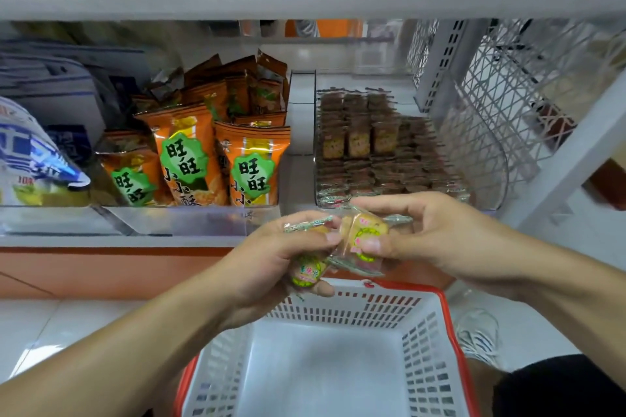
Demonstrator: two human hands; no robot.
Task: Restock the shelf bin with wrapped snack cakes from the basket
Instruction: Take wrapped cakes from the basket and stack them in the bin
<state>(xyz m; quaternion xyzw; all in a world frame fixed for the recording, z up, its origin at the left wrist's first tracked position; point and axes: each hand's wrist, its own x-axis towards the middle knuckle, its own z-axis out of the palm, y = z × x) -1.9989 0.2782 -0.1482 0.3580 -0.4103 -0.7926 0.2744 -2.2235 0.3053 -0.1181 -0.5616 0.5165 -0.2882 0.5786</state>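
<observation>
Hands meet above a white basket with a red rim, each one gripping wrapped snack cakes. The left hand curls round one cake low in its palm, its thumb and forefinger pinching a wrapper edge at the top. The right hand pinches a second cake between thumb and fingers, the wrapper showing a green-and-yellow round label. The two cakes touch at the centre of the view.

At 12 o'clock from the hands stands a clear shelf bin, partly filled with rows of wrapped brown cakes; the held cakes hover just in front of its near edge. At 10 o'clock, a neighbouring bin holds orange snack bags with green labels. Further left, at 9 o'clock, lie blue-and-white packets. At 4 o'clock, a white shoe rests on the pale floor beside the basket.
</observation>
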